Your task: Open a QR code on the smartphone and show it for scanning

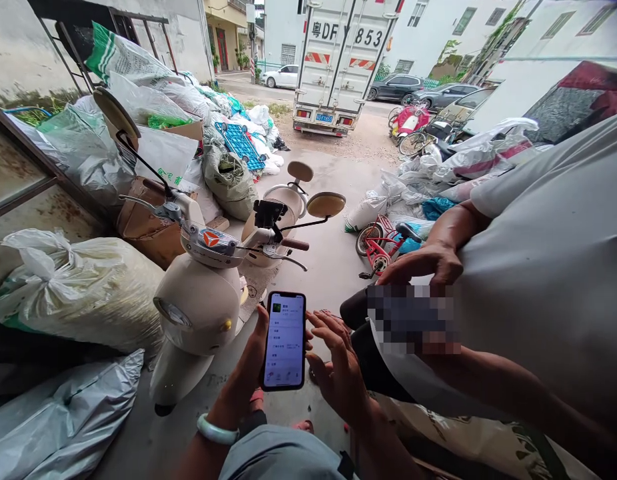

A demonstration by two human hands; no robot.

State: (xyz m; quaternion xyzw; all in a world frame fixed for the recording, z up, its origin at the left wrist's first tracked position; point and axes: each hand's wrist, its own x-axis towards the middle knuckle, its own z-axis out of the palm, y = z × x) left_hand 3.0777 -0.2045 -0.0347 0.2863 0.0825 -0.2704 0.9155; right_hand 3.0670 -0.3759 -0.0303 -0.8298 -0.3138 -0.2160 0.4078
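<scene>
A lit smartphone (284, 341) stands upright in my left hand (246, 370), whose thumb lies along the phone's left edge; a few fingertips show at its right edge. The screen shows a pale list with a small dark picture at the top. A pale bangle circles my left wrist. My right hand (338, 373) is just right of the phone, fingers apart and slightly bent, holding nothing. Close by on the right, another person in a light shirt (548, 267) has both hands around a blurred-out object (413, 317).
A cream scooter (201, 300) stands at the left, its mirrors raised, with a second one behind it. Stuffed sacks (83, 287) line the left side. A small red bicycle (381, 247) and more bags are at the right. A white truck (338, 67) is parked ahead.
</scene>
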